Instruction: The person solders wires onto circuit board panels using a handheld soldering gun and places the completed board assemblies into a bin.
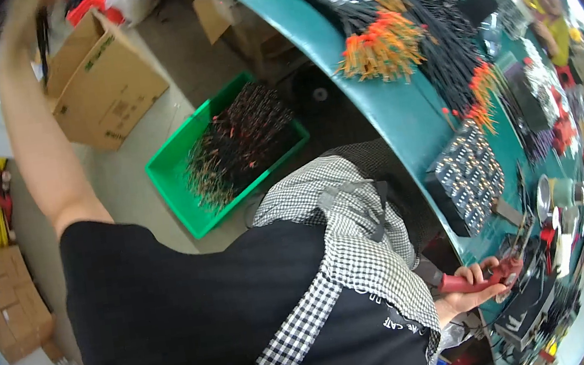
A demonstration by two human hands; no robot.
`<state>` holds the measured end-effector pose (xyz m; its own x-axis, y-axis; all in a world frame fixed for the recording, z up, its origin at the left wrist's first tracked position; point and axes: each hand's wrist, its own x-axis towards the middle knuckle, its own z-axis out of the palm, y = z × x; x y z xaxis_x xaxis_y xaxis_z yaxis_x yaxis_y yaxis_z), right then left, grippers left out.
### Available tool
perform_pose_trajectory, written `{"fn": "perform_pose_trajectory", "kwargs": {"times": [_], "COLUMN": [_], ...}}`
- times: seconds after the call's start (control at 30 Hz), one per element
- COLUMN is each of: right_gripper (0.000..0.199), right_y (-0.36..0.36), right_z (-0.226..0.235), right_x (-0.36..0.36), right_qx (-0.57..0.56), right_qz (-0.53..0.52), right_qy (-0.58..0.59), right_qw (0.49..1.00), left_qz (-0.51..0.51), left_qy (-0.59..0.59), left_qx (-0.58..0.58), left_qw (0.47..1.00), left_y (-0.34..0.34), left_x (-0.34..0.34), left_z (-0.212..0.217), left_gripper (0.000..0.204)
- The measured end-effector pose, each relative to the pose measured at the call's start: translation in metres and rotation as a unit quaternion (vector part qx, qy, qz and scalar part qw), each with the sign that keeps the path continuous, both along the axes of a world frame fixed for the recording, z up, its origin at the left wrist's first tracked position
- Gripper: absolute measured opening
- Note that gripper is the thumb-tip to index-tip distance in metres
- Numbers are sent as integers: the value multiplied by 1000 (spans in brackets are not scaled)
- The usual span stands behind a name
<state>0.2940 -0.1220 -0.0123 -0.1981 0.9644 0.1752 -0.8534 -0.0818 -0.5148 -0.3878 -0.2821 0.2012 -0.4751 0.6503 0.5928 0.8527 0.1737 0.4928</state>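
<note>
My left arm reaches up and away to the upper left, and my left hand (30,6) is blurred and partly cut off at the top edge. Dark thin cables (43,38) hang just beside that hand, over an open cardboard box (109,88); whether my fingers grip them is hidden. Over the near edge of the workbench, my right hand (474,285) is closed around a red-handled, gun-like tool (504,274) with a metal front end. Close by stands a black block (465,179) with rows of small metallic parts on top.
A green bin (186,208) of dark cables sits on the floor. Orange-tipped cables (385,47) lie heaped along the green workbench (378,110). Stacked cartons (12,304) stand at the left. Another person in yellow (548,12) is across the bench.
</note>
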Motion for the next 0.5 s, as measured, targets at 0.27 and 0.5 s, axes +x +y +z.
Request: {"fn": "perform_pose_trajectory", "kwargs": {"times": [0.27, 0.5], "right_gripper": [54, 51], "right_y": [-2, -12], "right_z": [-1, 10], "right_x": [-4, -10], "right_qx": [-54, -91], "right_qz": [-37, -64], "right_qy": [-100, -68], "right_qw": [993, 991], "left_qz": [195, 211], "left_qy": [-121, -162], "left_qx": [-397, -381], "left_qw": [889, 885], "left_y": [-87, -9], "left_x": [-2, 17], "left_z": [-339, -503], "left_gripper": [30, 27]}}
